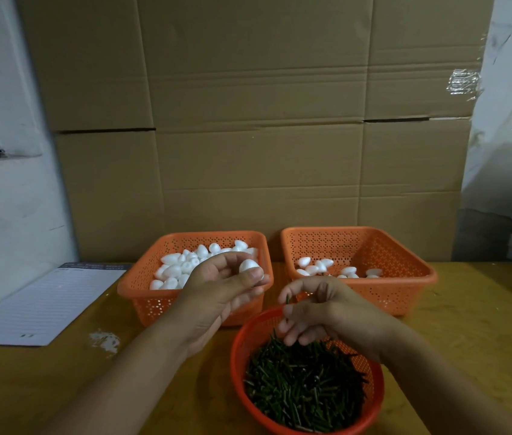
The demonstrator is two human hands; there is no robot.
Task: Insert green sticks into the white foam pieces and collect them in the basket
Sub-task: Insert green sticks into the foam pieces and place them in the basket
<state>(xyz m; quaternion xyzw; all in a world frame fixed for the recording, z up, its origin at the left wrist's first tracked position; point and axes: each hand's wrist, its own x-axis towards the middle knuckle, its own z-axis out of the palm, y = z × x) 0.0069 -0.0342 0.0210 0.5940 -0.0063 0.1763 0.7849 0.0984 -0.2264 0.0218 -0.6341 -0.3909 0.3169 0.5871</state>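
Orange plastic baskets stand side by side at the back of the wooden desk (468, 324), against a wall of flattened cardboard (258, 120). The left basket (141, 296) is heaped with white foam pieces (176, 271); the right basket (405, 287) holds only a few foam pieces (320, 265) on its floor. Nearer the person, a round red basket (239, 350) is filled with short green sticks (305, 384).

The left hand (223, 287) is raised over the front edge of the left basket, its fingers (248, 279) curled around one foam piece (248, 265), with the thumb pressed against it. The right hand (320, 309) hangs above the far rim of the round basket, between it and the right basket. Its fingers (292, 335) are bent together and pinch a single green stick (287, 299), whose tip pokes upward near the forefinger. The two hands are close but apart, and the stick does not touch the held foam piece.

A lined paper pad (47, 302) lies on the desk to the left, and a small scatter of white crumbs (105, 339) sits just beside its near corner.
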